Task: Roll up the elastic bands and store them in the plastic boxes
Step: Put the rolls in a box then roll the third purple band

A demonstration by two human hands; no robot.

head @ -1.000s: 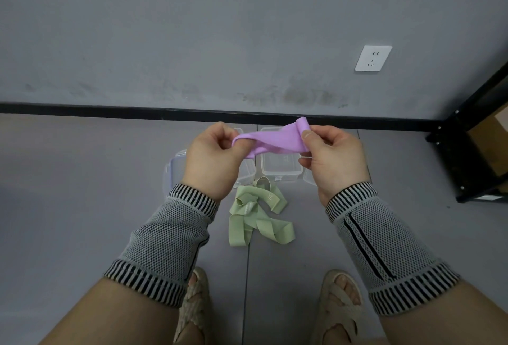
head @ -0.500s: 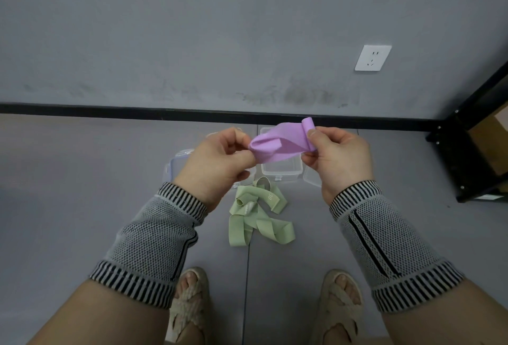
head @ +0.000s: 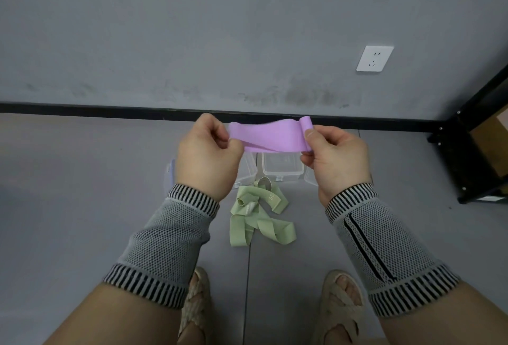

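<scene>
Head view, nearest first: two sandalled feet (head: 339, 306) stand at the bottom edge, partly cut off. Beyond them on the grey floor (head: 68, 193) lies a loose tangle of green bands (head: 259, 214). Above it, both hands are raised. The left hand (head: 207, 157) pinches one end of the purple band (head: 268, 138), and the right hand (head: 336, 157) pinches the other end, where a small roll (head: 306, 124) stands above the thumb. Half a second ago the band sagged in a bunched fold between hands held close together; now the hands are wider apart and the band is stretched nearly flat. Behind the hands, clear plastic boxes (head: 283, 166) sit on the floor, largely hidden; how many there are cannot be told. Farthest off are a wall socket (head: 374, 58) and a black shelf frame (head: 478, 135), cut off at the right edge.
</scene>
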